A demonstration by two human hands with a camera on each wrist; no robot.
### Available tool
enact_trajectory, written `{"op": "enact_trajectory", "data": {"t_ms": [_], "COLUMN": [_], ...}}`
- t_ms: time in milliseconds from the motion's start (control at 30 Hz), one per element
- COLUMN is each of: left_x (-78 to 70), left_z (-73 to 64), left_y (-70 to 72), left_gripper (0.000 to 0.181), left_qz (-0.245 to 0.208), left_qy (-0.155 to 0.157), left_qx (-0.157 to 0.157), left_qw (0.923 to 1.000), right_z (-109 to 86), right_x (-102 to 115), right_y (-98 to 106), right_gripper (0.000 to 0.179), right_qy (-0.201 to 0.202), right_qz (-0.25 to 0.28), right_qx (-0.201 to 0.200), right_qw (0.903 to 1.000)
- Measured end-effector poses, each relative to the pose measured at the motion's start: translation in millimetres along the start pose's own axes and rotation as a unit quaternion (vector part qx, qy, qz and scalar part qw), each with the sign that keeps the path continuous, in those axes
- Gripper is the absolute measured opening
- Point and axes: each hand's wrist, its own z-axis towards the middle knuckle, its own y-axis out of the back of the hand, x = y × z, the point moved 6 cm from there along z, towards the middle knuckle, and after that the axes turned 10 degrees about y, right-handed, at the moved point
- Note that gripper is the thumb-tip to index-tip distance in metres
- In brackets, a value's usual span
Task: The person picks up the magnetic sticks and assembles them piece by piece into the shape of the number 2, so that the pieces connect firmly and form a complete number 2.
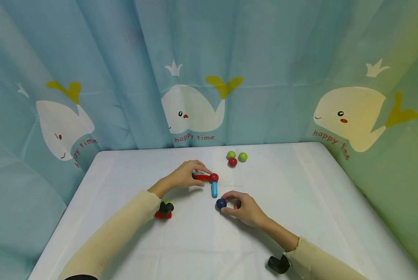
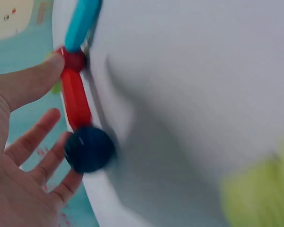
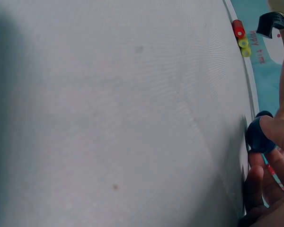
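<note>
A joined toy piece lies on the white table: a light-blue rod (image 1: pixel 214 189), a red ball (image 1: pixel 214 177), a red rod (image 1: pixel 202 177) and a dark-blue ball (image 2: pixel 90 149) at its far left end. My left hand (image 1: pixel 188 175) pinches this piece at the red ball, its other fingers spread beside the red rod in the left wrist view. Just in front of the light-blue rod's near end, my right hand (image 1: pixel 245 209) holds a second dark-blue ball (image 1: pixel 221 203) between thumb and fingers. That ball is apart from the rod.
Two green balls (image 1: pixel 243 156) and another red ball (image 1: pixel 232 162) sit together toward the table's back edge. By the left wrist lie red (image 3: pixel 238 29) and yellow-green rods (image 3: pixel 244 46), partly hidden by the wrist camera in the head view. A whale-print curtain (image 1: pixel 195 46) hangs behind.
</note>
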Motion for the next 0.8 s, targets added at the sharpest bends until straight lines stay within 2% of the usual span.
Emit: {"op": "enact_trajectory", "data": {"t_ms": [133, 333, 400, 567, 800], "left_x": [-11.3, -19.7, -21.6, -26.4, -29.3], "left_z": [10.6, 18.9, 20.7, 22.7, 26.3], "left_y": [-12.9, -23.7, -26.1, -29.7, -34.6], "left_gripper": [0.043, 0.038, 0.036, 0.029, 0.021], "left_qz": [0.011, 0.034, 0.043, 0.04, 0.045], "left_qy": [-0.004, -0.038, -0.043, -0.032, -0.042], "left_qx": [0.047, 0.098, 0.103, 0.111, 0.113], "left_qw": [0.9988, 0.9939, 0.9927, 0.9925, 0.9917], "right_z": [-0.2, -0.5, -0.5, -0.9, -3.5], "right_x": [-1, 0, 0, 1, 0], "right_y": [0, 0, 0, 1, 2], "right_gripper": [0.03, 0.031, 0.031, 0.031, 0.03], "right_qy": [0.003, 0.01, 0.01, 0.013, 0.016], "right_qz": [0.009, 0.019, 0.02, 0.019, 0.016], "right_qx": [0.001, 0.002, 0.0, -0.006, -0.015], "right_qw": [1.0, 0.9998, 0.9998, 0.9997, 0.9996]}}
